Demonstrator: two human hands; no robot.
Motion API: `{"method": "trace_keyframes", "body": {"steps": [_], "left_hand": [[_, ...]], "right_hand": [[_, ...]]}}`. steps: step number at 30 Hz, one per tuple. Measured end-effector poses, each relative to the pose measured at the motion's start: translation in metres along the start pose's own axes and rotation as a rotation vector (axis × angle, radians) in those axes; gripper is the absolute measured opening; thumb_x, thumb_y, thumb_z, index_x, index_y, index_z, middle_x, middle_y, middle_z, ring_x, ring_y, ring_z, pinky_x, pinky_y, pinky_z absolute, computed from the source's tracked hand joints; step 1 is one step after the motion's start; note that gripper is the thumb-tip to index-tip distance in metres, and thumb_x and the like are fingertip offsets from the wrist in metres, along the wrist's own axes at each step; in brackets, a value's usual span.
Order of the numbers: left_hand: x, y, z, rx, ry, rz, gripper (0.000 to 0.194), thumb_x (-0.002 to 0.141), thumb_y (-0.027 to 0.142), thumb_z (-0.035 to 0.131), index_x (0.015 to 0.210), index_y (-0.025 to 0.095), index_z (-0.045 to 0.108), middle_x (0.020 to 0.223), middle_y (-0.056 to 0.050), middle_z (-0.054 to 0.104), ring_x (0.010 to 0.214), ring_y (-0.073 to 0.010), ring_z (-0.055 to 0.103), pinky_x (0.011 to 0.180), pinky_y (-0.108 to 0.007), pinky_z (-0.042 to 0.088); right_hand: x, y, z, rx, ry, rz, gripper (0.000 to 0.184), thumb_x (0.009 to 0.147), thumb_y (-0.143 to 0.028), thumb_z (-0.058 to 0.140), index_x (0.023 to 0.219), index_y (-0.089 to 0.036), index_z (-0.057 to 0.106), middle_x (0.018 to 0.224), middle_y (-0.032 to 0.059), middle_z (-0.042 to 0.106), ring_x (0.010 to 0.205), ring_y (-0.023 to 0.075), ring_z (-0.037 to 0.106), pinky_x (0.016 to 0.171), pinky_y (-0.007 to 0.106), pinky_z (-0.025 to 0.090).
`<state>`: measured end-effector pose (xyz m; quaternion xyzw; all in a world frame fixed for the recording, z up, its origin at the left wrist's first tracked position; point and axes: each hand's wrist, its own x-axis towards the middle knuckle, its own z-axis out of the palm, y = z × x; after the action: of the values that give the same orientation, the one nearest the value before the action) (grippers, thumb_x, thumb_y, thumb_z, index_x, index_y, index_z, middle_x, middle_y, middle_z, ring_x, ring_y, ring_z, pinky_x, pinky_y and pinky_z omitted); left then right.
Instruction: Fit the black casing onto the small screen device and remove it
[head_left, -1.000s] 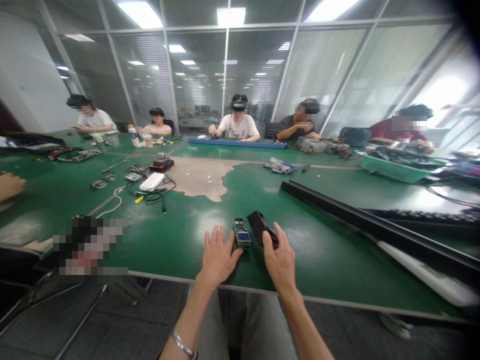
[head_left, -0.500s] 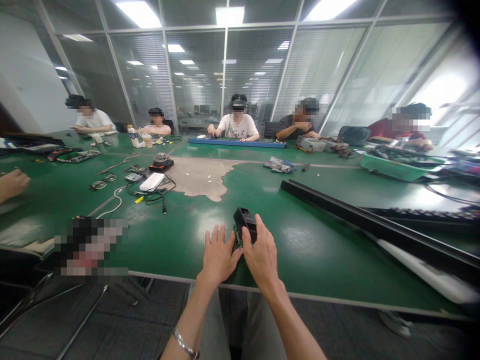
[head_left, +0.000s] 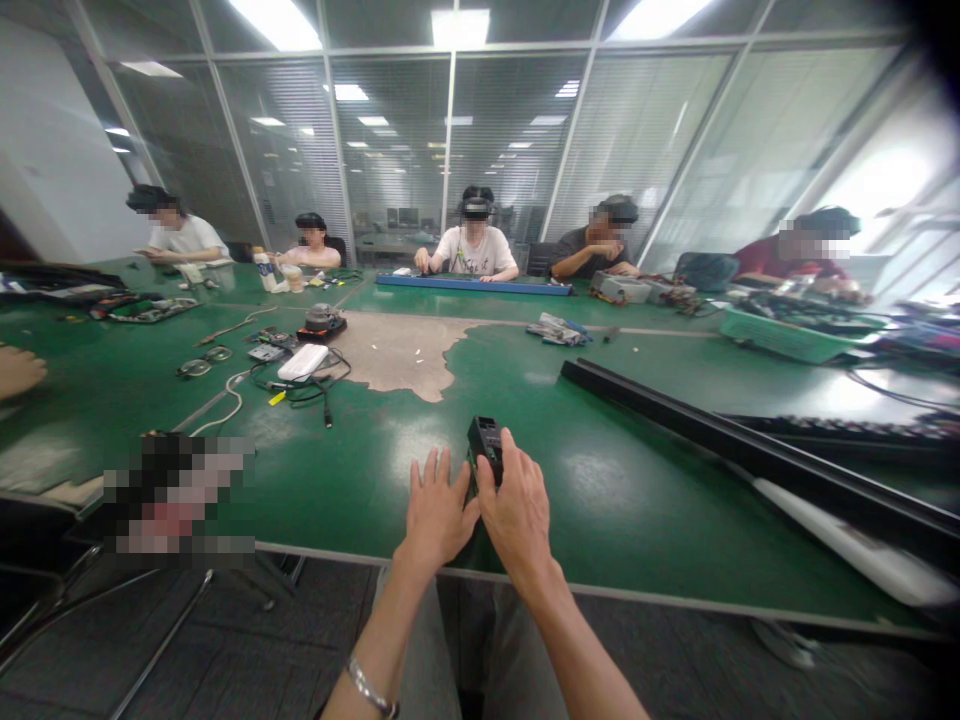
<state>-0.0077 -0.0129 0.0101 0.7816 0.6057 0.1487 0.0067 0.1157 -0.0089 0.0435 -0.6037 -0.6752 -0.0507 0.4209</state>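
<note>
A small black plastic device (head_left: 486,437) with openings in its top and green circuit board showing lies close to the table's near edge. My right hand (head_left: 517,505) grips it from the right, thumb and fingers around its near part, which they hide. Beside it, my left hand (head_left: 436,512) rests palm down on the table with its fingers spread. The left thumb reaches toward the near end of the device; whether it touches cannot be made out. A metal bracelet (head_left: 369,688) circles my left wrist.
The green table (head_left: 360,490) has a worn bare patch (head_left: 397,350). Left of it lie a white box (head_left: 303,362), cables and glasses (head_left: 204,362). A long black bar (head_left: 675,415) and a green basket (head_left: 795,338) are on the right. Several people sit opposite; another person's hand (head_left: 21,372) shows at left.
My right hand has shifted slightly left and rotated, and the device has turned a little with it. My left hand stays flat. The other person's hand at left has moved left.
</note>
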Motion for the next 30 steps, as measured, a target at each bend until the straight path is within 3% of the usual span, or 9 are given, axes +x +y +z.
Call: {"method": "trace_keyframes", "body": {"steps": [19, 26, 30], "left_hand": [[0.0, 0.0, -0.001, -0.012, -0.005, -0.002, 0.055, 0.096, 0.046, 0.039, 0.147, 0.027, 0.037, 0.157, -0.011, 0.031, 0.147, -0.0335, 0.018, 0.116, -0.062, 0.012], [0.0, -0.001, -0.004, -0.019, -0.026, 0.011, 0.068, 0.088, 0.047, 0.046, 0.147, 0.017, 0.037, 0.159, -0.014, 0.027, 0.148, -0.0359, 0.014, 0.117, -0.06, 0.01], [0.0, -0.001, -0.002, -0.006, -0.03, -0.003, 0.07, 0.088, 0.043, 0.042, 0.148, 0.009, 0.034, 0.159, -0.017, 0.024, 0.148, -0.0343, 0.013, 0.119, -0.056, 0.009]], "right_hand": [[-0.002, -0.003, 0.006, -0.035, -0.023, 0.017, 0.05, 0.097, -0.039, 0.039, 0.139, -0.013, 0.046, 0.118, 0.0164, 0.062, 0.105, 0.0285, 0.056, 0.089, 0.043, 0.047], [-0.006, -0.007, 0.008, -0.083, -0.073, 0.031, 0.053, 0.095, -0.039, 0.041, 0.14, -0.012, 0.044, 0.119, 0.0177, 0.063, 0.104, 0.0289, 0.056, 0.087, 0.043, 0.048], [-0.013, -0.003, 0.012, -0.09, -0.098, 0.045, 0.057, 0.095, -0.039, 0.043, 0.143, -0.009, 0.04, 0.12, 0.0179, 0.063, 0.105, 0.03, 0.056, 0.088, 0.043, 0.048]]}}
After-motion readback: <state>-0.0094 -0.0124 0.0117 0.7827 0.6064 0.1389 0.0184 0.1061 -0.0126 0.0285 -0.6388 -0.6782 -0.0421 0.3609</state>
